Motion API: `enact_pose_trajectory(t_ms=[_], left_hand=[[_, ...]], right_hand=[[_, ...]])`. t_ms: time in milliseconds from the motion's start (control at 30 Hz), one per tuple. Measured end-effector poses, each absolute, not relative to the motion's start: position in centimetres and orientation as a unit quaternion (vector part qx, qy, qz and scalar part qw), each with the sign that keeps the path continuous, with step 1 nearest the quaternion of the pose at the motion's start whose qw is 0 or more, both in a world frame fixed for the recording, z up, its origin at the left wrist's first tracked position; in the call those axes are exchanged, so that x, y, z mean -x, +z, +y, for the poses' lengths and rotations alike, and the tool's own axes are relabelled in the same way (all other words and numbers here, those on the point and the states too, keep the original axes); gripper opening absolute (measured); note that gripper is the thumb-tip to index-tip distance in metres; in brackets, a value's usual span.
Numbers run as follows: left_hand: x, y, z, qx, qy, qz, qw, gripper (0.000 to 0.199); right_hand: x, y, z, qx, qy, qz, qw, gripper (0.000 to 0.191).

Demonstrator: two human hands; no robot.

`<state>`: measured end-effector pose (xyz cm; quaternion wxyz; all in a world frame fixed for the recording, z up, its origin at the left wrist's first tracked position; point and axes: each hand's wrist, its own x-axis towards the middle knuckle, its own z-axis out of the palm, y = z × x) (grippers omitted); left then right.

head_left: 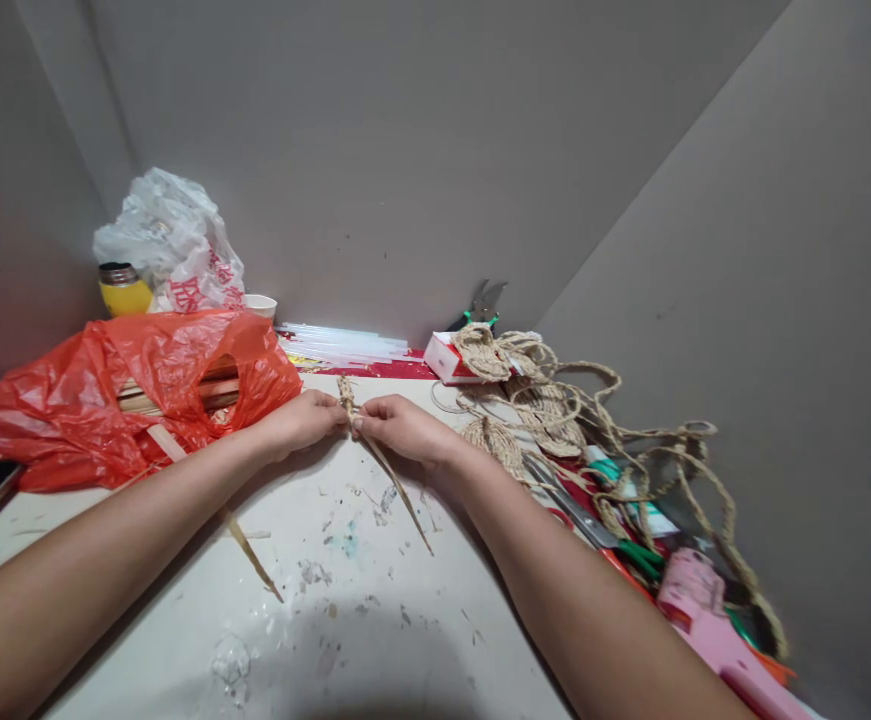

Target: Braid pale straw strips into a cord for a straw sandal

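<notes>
A short straw braid (346, 391) stands up between my two hands at the middle of the table's far part. My left hand (309, 422) pinches it from the left with the fingertips closed. From the other side my right hand (399, 424) grips its lower end between thumb and forefinger. One loose strand (399, 480) trails from the braid toward me over the white table (375, 640). Another dry strip (251, 555) pokes out below my left forearm. The fingers hide part of the braid.
An orange plastic bag (105, 390) with flat strips lies left, before a yellow jar (124, 292) and a white bag (172, 240). Clear sticks (345, 345) lie at the back. On the right are pruning shears (484, 303), braided rope (547, 415), scissors (592, 525) and a pink glue gun (727, 650).
</notes>
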<state>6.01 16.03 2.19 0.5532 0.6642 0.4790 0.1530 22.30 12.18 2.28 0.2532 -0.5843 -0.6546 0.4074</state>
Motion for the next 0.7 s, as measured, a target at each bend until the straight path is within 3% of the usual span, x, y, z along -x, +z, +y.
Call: enact_pose_trajectory(t_ms=[333,567,700], left_hand=[[-6.1,2.2,15.7,-0.654,0.157,0.487,0.556,0.018],[-6.0,1.9,16.0,-0.632,0.169,0.484,0.582,0.02],[-6.0,2.2,16.0,-0.604,0.176,0.47,0.618,0.027]], right_hand=[[-22.1,2.5,11.9,0.6,0.25,-0.732,0.206,0.021],[-21.3,3.9,10.9,0.615,0.286,-0.702,0.218,0.018],[-19.4,4.1,9.7,0.615,0.208,-0.746,0.15,0.022]])
